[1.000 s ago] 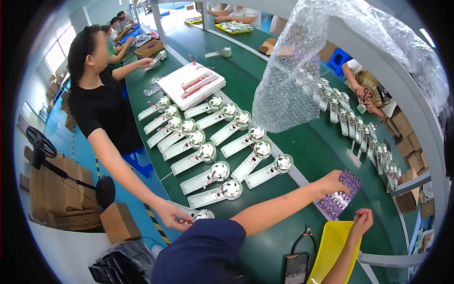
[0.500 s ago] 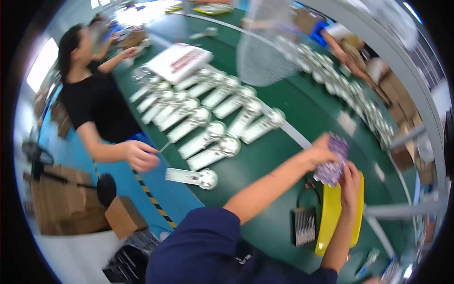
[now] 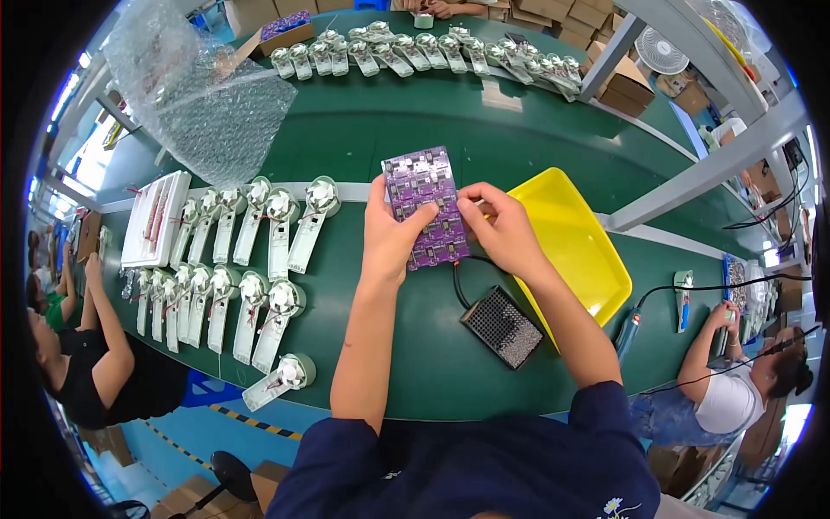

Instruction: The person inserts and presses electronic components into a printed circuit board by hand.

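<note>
A purple circuit board panel (image 3: 425, 186), made up of rows of small boards, is held up over the green table. My left hand (image 3: 393, 229) grips it from the left and below, its thumb lying across the panel's face. At the panel's right edge is my right hand (image 3: 501, 225), fingers curled and thumb tip against the edge. Just right of that hand lies a yellow tray (image 3: 596, 251), with nothing seen in its visible part. Below the panel sits a black block with a grid of small metal pins (image 3: 503, 329), and a black cable runs up from it.
White-green fan-like units (image 3: 284, 298) stand in rows at the left, beside a white foam box (image 3: 156, 216). More units line the far side. Bubble wrap (image 3: 207, 130) hangs at upper left. A grey metal post (image 3: 709, 164) crosses the right. A teal corded tool (image 3: 628, 333) lies right. Co-workers sit around.
My view has swung to the right and levelled out. The panel now stands upright, left of the yellow tray, with its face toward me; both hands remain on it.
</note>
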Demonstrator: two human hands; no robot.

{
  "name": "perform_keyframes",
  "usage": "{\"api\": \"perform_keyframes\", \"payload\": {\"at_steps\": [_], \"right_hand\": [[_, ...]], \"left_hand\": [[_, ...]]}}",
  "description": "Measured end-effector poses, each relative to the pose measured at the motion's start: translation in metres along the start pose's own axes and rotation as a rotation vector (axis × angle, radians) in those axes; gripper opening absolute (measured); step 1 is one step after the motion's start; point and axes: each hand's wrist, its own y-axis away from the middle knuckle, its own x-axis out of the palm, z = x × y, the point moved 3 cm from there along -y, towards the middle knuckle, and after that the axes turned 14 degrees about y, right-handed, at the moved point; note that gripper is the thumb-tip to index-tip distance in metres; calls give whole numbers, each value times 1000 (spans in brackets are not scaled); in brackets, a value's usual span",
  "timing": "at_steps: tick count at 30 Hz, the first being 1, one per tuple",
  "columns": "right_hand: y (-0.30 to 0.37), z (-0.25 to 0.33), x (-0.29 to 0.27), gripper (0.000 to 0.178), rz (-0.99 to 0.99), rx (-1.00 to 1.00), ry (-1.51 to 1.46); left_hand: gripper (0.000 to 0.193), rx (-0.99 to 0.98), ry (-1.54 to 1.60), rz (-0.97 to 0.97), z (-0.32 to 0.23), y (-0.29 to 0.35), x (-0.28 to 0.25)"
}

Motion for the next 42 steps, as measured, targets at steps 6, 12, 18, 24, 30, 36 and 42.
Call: {"api": "perform_keyframes", "payload": {"at_steps": [6, 12, 18, 24, 30, 36, 42], "right_hand": [[-16, 23, 2, 20, -120, -323, 364], [-45, 16, 13, 12, 18, -324, 338], [-44, 10, 0, 11, 55, -139, 351], [-49, 19, 24, 13, 79, -243, 287], [-41, 27, 15, 14, -11, -284, 210], [-28, 33, 7, 14, -72, -371, 201], [-24, 38, 0, 15, -43, -386, 239]], "left_hand": [[59, 18, -151, 72, 4, -18, -12], [59, 151, -345, 97, 6, -36, -36], [58, 265, -554, 92, 4, -38, -16], [59, 196, -585, 44, -15, -30, -31], [55, 130, -514, 35, -29, -24, -11], [49, 60, -512, 77, -37, -16, 1], [48, 45, -474, 129, -36, -15, -2]]}}
